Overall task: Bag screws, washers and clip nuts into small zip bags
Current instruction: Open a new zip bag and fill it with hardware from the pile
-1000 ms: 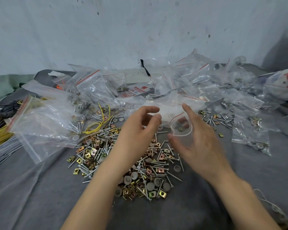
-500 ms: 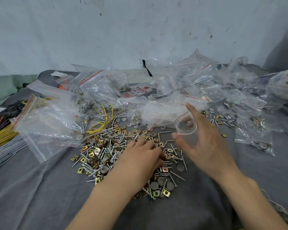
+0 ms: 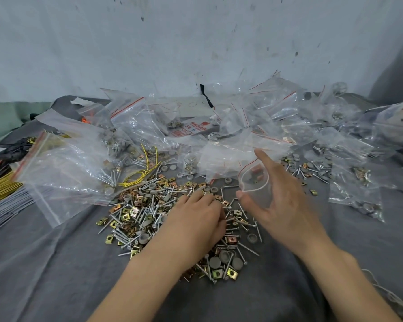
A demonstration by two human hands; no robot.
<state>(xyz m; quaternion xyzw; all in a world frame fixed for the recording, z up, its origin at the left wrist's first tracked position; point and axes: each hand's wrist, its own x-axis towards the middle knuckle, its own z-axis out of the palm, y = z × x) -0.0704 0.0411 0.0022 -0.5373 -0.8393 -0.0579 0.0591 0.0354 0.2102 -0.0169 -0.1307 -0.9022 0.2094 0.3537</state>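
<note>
Zip bag (image 3: 254,182) open in right grip (image 3: 286,205); left grip (image 3: 196,219) on screw pile (image 3: 137,212).

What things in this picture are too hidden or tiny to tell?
Head view only.
1. What, if anything, the left hand grips in the loose pile: its own back hides the fingertips.
2. How many parts sit in the small zip bag the right hand holds: too small.
3. Print on the red label: too small, blurred.
</note>
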